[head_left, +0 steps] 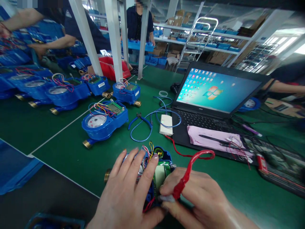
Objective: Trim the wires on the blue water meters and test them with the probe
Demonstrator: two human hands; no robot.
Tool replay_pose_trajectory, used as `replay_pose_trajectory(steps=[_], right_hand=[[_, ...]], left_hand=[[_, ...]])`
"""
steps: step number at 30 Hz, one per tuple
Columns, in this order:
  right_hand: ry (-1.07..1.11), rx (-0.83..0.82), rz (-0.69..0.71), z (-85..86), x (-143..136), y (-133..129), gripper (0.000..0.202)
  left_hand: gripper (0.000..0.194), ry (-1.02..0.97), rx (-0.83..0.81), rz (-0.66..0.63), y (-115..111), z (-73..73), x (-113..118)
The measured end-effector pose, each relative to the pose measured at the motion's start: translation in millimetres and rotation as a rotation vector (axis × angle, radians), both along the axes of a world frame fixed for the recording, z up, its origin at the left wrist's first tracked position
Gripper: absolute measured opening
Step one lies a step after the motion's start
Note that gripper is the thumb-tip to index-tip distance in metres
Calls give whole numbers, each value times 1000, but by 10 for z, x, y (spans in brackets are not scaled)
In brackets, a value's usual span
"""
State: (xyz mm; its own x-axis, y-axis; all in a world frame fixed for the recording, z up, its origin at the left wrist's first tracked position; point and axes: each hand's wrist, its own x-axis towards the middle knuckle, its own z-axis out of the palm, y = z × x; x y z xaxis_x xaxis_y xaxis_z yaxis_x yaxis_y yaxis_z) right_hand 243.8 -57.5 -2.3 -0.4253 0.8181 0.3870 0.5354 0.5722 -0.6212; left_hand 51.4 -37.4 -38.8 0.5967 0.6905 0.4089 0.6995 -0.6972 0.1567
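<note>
A blue meter with an exposed green circuit board (pixel 160 175) lies on the green table at the bottom centre. My left hand (pixel 130 187) rests flat over its left part, fingers spread, covering most of the dial. At the board's lower right, my right hand (pixel 197 194) pinches the grey tip of a red-wrapped cable (pixel 186 178) against the board's edge. Red, white and yellow wires show between my left fingers. The red cable runs to a small white box (pixel 166 125) beside the laptop.
Another blue meter (pixel 105 122) stands behind my left hand, with more along the left. Blue-handled pliers (pixel 138 118), a laptop (pixel 214 95) and pink paper (pixel 214 140) lie beyond my hands. A red bin (pixel 113 67) and other people are farther back.
</note>
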Motion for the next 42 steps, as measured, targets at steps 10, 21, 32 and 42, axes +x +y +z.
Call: replay_pose_trajectory(steps=[10, 21, 32, 42], right_hand=[[18, 36, 76, -21, -5, 44, 4], [12, 60, 97, -30, 7, 31, 3], [9, 101, 58, -12, -25, 60, 6], [29, 92, 47, -6, -28, 49, 2]], left_hand=[[63, -27, -172, 7, -82, 86, 24], [66, -22, -198, 11, -82, 101, 35], [66, -42, -167, 10, -61, 48, 28], [63, -47, -140, 11, -63, 60, 23]])
